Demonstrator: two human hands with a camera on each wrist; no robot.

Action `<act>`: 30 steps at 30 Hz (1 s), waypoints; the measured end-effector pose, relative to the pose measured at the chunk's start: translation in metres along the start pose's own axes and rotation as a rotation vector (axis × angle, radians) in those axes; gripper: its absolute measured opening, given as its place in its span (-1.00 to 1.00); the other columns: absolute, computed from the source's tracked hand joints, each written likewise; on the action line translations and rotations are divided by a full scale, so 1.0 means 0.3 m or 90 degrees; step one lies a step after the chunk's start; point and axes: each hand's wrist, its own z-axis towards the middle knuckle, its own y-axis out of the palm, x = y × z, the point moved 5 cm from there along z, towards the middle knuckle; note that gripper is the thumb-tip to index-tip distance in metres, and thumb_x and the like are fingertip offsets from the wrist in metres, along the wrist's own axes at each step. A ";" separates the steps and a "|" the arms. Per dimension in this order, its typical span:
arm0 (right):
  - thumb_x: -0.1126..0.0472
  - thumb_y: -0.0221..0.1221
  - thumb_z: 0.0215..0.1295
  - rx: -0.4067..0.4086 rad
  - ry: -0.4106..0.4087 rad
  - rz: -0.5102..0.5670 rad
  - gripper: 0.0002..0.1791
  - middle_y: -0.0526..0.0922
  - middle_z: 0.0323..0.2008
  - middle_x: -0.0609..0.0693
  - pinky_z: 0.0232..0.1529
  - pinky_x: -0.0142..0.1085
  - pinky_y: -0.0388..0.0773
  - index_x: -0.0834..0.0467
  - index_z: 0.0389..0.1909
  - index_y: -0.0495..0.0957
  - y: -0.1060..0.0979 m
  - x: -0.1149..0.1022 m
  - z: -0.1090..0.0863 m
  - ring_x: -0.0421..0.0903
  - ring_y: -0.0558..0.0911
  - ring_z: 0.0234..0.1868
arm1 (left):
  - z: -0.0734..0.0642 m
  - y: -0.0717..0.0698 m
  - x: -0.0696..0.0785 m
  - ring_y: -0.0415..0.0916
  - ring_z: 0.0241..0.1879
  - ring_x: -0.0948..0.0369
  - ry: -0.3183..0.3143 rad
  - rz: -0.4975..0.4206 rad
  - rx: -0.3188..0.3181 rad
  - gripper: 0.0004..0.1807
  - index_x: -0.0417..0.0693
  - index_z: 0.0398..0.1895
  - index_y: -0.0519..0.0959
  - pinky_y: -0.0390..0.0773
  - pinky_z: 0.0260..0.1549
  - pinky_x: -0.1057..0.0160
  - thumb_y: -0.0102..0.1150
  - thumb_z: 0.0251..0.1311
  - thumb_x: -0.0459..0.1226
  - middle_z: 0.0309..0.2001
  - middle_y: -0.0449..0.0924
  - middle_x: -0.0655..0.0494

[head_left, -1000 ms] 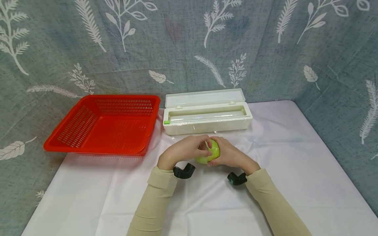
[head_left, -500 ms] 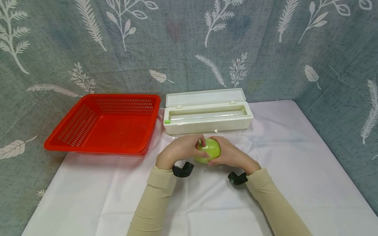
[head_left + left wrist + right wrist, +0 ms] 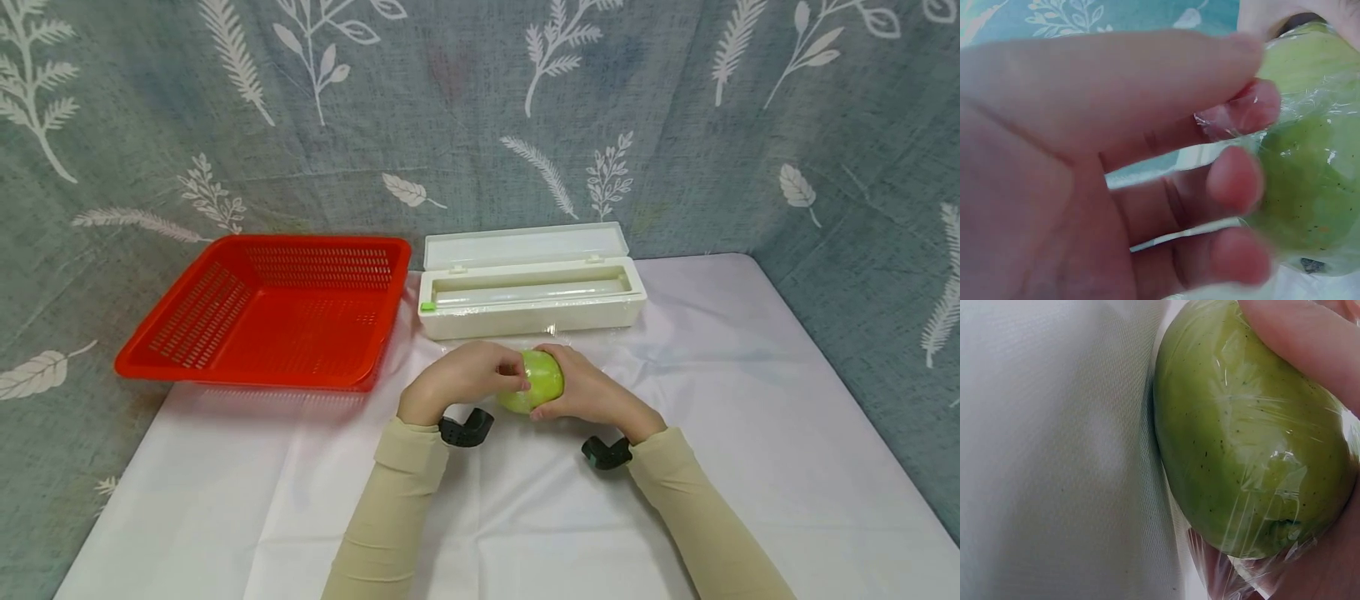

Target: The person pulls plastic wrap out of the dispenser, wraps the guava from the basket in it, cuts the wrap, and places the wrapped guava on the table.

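Observation:
A speckled green apple (image 3: 544,382) sits between both hands at the middle of the table, in front of the cling film dispenser. Clear cling film (image 3: 1272,459) wraps it, glossy and creased in the right wrist view, bunched toward its lower end. My right hand (image 3: 592,393) grips the apple from the right, thumb on the near side and fingers behind. At its left, my left hand (image 3: 472,379) pinches a bit of film between thumb and index finger. The left wrist view shows that film at the index fingertip (image 3: 1260,106), with the other fingers beside the apple (image 3: 1310,187).
The white cling film dispenser (image 3: 536,318) stands behind the hands, lid (image 3: 525,246) raised, a roll inside and a green slider (image 3: 427,307) at its left end. A red plastic basket (image 3: 367,375) stands at the back left. Patterned cloth (image 3: 465,125) hangs behind the table.
My left fingers have drawn together and shifted left, off the apple's top, so more of it shows. The right hand keeps its grip.

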 end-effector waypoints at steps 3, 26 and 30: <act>-0.08 0.45 -0.36 -0.002 -0.003 -0.006 -0.06 0.34 -0.06 -0.12 -0.15 -0.23 0.33 0.04 0.12 0.21 0.000 -0.002 -0.002 -0.15 0.34 -0.12 | 0.003 -0.005 -0.001 0.27 -0.60 0.34 0.011 0.007 0.014 -0.83 0.12 -0.59 0.49 0.25 -0.56 0.41 0.12 0.13 -0.12 -0.66 0.31 0.29; -0.12 0.43 -0.33 0.002 0.002 -0.025 -0.04 0.36 -0.05 -0.10 -0.06 -0.20 0.29 0.09 0.14 0.20 -0.005 -0.011 0.003 -0.13 0.34 -0.07 | -0.007 -0.008 -0.130 0.54 -0.38 0.14 -0.097 -0.191 0.004 -0.81 -0.05 -0.54 0.54 0.42 -0.31 0.21 0.08 0.14 -0.17 -0.49 0.59 0.14; -0.15 0.42 -0.32 -0.002 -0.002 -0.033 -0.03 0.35 -0.04 -0.09 -0.05 -0.21 0.30 0.10 0.15 0.20 -0.004 -0.012 0.006 -0.13 0.34 -0.06 | -0.004 0.002 -0.164 0.58 -0.44 0.17 -0.100 -0.254 0.007 -0.81 -0.11 -0.52 0.54 0.44 -0.24 0.21 0.07 0.14 -0.20 -0.48 0.60 0.10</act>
